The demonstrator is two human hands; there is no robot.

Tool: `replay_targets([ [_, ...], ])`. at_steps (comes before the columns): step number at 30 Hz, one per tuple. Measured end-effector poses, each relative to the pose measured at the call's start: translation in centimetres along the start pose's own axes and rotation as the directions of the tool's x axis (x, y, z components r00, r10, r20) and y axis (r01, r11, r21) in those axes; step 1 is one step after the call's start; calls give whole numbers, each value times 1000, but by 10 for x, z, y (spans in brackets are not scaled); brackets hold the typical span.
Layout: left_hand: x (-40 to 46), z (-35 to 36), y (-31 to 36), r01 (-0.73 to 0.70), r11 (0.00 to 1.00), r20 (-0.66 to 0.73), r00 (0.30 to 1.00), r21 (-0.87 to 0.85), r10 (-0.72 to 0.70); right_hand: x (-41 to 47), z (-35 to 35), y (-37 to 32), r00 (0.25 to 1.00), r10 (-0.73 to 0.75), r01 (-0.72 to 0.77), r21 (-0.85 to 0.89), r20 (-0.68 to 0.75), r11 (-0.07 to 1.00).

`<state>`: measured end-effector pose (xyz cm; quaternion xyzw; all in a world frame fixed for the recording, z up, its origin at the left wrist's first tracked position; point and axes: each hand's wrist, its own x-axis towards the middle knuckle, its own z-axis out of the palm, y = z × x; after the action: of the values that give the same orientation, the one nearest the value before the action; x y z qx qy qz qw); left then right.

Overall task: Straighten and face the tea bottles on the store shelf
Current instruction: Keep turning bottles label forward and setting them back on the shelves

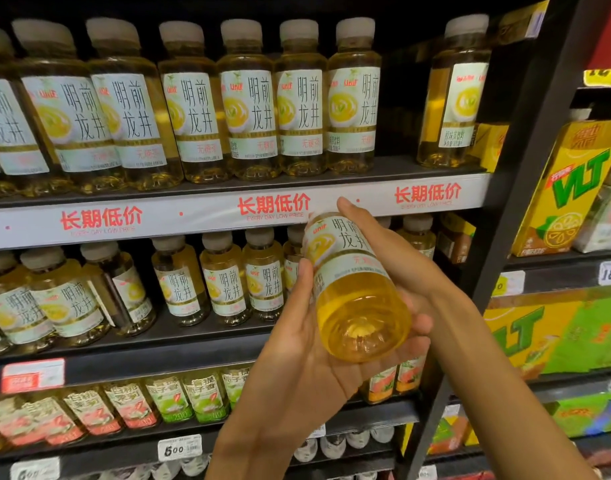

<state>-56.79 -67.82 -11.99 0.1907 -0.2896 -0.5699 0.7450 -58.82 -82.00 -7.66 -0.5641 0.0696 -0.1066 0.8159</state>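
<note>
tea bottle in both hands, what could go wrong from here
1. The tea bottle lies tilted, base toward the camera, between the left hand and right hand; it could slip if either lets go.
2. Setting it into the top-shelf gap might knock the lone bottle beside it.
3. One middle-shelf bottle faces sideways and could get overlooked.

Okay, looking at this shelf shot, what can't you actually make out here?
Head view only:
- Cap of the held tea bottle: hidden, its top end points away behind the right hand.
- Left hand grip: the bottle covers the fingers under it.
- Small print on the white price tag: blurred.
- Leftmost top-shelf bottle: cut off by the frame edge.
</note>
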Motion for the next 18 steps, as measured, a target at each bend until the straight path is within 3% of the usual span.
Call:
replay_targets([
  [6, -1, -1, -4, 52, 997, 18, 998, 49, -53, -6, -2, -2, 997, -69, 71, -62, 25, 996],
  [11, 5, -7, -4, 14, 964, -48, 999, 266, -2, -9, -4, -12, 956, -280, 291, -157, 88, 944],
  [15, 17, -7, 0, -30, 855, -157, 979, 518, 130, -11, -7, -27, 897, -432, 442, -184, 95, 878],
  [18, 32, -4, 7, -46, 717, -156, 965, 696, 213, -12, -10, -39, 841, -538, 536, -229, 59, 812],
])
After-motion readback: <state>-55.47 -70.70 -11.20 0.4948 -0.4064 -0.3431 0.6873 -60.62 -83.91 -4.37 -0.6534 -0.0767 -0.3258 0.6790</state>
